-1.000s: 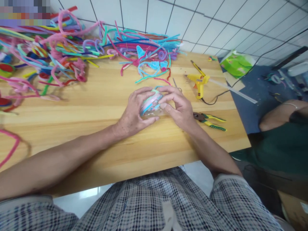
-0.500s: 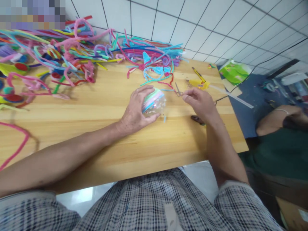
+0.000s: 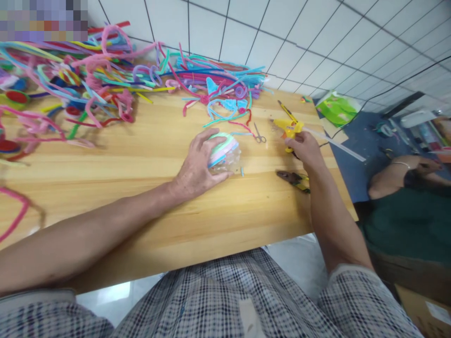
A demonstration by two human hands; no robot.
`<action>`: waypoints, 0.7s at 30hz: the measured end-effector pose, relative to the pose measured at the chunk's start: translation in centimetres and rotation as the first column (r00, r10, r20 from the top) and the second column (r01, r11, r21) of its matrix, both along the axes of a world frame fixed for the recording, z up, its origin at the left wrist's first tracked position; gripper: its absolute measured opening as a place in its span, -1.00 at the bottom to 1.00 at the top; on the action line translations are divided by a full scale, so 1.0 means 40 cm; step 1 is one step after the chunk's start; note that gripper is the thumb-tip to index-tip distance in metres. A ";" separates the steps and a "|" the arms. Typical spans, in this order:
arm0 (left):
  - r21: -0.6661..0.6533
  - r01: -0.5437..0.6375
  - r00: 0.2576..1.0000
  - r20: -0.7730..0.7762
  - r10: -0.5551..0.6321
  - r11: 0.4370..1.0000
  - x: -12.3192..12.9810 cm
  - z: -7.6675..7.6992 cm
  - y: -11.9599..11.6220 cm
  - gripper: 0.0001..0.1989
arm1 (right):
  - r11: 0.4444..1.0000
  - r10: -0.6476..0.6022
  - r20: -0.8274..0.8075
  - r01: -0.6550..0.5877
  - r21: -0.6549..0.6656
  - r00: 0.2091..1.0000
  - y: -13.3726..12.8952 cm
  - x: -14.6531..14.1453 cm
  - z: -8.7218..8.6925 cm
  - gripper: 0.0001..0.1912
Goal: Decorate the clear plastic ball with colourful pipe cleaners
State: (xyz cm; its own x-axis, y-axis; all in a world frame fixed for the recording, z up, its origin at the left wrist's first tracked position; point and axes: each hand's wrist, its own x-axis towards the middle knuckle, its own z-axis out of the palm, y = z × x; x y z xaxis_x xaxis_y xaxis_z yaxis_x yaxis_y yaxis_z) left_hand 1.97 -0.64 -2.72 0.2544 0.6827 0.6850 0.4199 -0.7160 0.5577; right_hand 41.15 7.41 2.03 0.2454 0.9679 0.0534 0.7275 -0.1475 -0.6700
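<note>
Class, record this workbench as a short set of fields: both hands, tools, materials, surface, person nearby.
Left hand: around a striped, clear-bottomed ball
Right hand: at the handle of the yellow glue gun; grip unclear
Tools: scissors, pliers, yellow cutter
Materials: fuzzy coloured stems
Surface: wooden table
Person nearby: dark green top

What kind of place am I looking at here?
Probably a craft workshop: fuzzy pipe cleaners heaped on a wooden table, with a yellow glue gun and pliers beside them.

No legible txt; label [image 3: 438,311] on cardboard box [image 3: 410,303] (pale, btm R) too small to read.
</note>
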 end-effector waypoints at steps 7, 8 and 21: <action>0.001 -0.040 0.999 -0.006 0.040 0.999 -0.010 -0.004 0.016 0.03 | 0.995 -0.074 -0.157 0.063 -0.072 0.985 0.052 -0.070 0.003 -0.79; -0.006 -0.042 0.999 -0.015 0.042 0.999 -0.010 -0.003 0.014 0.05 | 0.997 -0.053 -0.175 0.041 -0.071 0.983 0.051 -0.075 0.005 -0.79; -0.041 -0.133 0.991 0.026 0.134 0.990 -0.025 -0.005 0.019 -0.01 | 0.714 0.583 0.354 -0.669 0.204 0.731 -0.153 -0.236 0.051 -0.90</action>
